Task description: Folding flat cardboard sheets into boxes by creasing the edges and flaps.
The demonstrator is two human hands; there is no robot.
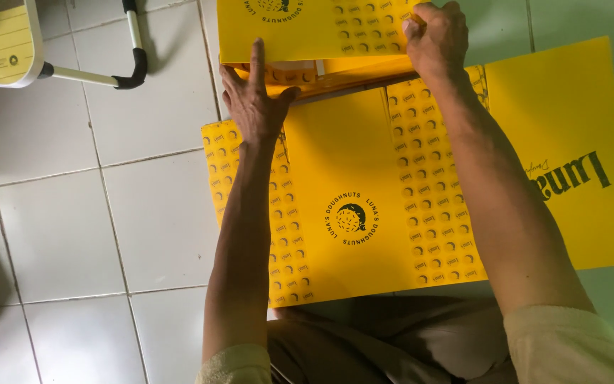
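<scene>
left hand (254,99) lies open and flat at 12 o'clock on the yellow box sheet (349,185); right hand (435,39) pinches the raised flap (307,28), its top cut off by the frame.

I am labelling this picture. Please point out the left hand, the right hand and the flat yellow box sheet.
left hand (254,103), head view, back of hand
right hand (436,39), head view, knuckles
flat yellow box sheet (349,163), head view, plain middle panel

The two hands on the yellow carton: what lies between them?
In the head view, only yellow carton lies between the left hand and the right hand: a folded flap and a plain panel.
</scene>
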